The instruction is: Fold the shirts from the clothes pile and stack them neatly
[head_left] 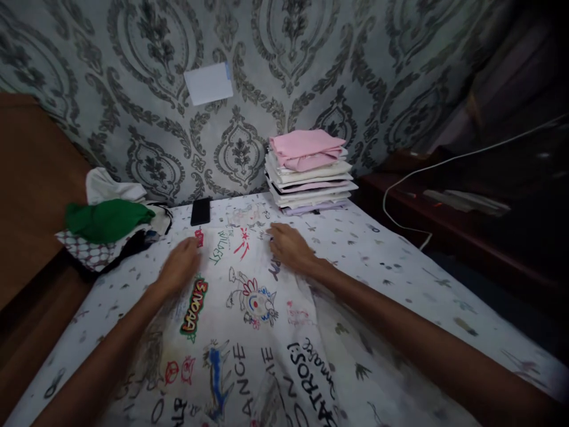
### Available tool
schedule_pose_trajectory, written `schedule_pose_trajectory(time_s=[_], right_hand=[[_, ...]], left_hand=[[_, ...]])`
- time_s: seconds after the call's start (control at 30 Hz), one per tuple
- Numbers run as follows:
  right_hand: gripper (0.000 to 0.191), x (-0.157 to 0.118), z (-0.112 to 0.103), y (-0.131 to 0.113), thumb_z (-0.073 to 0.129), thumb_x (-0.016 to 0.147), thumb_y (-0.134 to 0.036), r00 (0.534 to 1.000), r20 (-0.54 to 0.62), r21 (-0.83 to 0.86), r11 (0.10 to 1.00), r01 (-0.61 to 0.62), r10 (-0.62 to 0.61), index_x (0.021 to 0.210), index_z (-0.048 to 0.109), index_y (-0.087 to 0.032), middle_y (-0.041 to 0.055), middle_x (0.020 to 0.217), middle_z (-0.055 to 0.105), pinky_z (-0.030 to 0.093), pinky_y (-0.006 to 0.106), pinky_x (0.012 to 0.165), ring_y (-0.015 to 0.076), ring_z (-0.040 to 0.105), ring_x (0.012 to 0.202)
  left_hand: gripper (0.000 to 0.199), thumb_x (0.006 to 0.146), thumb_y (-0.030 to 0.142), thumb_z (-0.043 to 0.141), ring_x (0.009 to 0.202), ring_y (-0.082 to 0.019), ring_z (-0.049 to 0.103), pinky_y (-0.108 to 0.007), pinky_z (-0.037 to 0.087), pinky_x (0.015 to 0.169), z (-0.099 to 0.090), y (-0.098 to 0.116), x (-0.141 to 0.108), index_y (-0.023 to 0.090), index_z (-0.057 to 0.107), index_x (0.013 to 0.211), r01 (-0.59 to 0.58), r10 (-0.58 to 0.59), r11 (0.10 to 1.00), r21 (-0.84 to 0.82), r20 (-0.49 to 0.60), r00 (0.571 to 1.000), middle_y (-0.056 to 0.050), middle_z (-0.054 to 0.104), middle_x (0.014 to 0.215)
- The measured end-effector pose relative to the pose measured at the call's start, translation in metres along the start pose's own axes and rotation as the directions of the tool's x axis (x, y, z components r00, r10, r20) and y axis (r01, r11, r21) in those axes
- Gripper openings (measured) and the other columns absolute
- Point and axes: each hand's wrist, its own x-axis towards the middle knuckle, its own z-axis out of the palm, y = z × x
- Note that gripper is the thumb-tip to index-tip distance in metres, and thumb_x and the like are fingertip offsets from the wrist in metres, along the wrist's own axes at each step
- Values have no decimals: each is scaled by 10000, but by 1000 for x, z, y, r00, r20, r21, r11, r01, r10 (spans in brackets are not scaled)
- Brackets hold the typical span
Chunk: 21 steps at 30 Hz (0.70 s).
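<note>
A white cloth [231, 296], covered in hand-drawn pictures and coloured lettering, lies spread lengthwise before me; which garment it is, I cannot tell. At its far left corner, my left hand [183, 261] is closed on the fabric, slightly blurred. My right hand [291, 246] has its fingers curled together on the far right corner, gripping the edge. Between the hands the far part of the cloth looks fairly flat, while the near part runs out of view at the bottom.
Folded clothes [311, 172] are stacked at the back right, a pink one on top. A black phone [200, 212] lies at the back. Crumpled clothes [111, 219] sit on the left. The printed white sheet [391, 284] covers the surface. A white cable [413, 169] hangs at right.
</note>
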Motion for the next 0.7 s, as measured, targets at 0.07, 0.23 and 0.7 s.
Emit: schedule_pose_trajectory(time_s=[0.07, 0.23, 0.7], right_hand=[[430, 16, 13, -12, 468, 990, -281, 992, 76, 28, 994, 101, -103, 1396, 528, -153, 150, 1566, 419, 303, 402, 1178, 263, 379, 1441], [567, 31, 42, -2, 462, 1008, -403, 994, 111, 4, 1000, -1, 1, 1496, 418, -117, 182, 1615, 329, 202, 473, 1228, 285, 246, 1519], [418, -38, 25, 3, 405, 982, -327, 981, -191, 228, 971, 73, -28, 1333, 603, -215, 118, 1505, 505, 373, 501, 1153, 279, 436, 1410]], left_hand=[[577, 958, 371, 387, 1445, -287, 404, -409, 336, 1187, 16, 23, 17, 92, 421, 1461, -98, 107, 989, -111, 77, 991, -187, 438, 1555], [647, 995, 479, 329, 1548, -275, 180, -511, 185, 1232, 37, 1, 41, 127, 328, 1538, -53, 74, 990, -133, 165, 984, -171, 254, 1651], [680, 998, 492, 379, 1498, -281, 319, -378, 263, 1224, 19, -18, -50, 93, 305, 1544, 76, -73, 982, -174, 24, 997, -178, 318, 1627]])
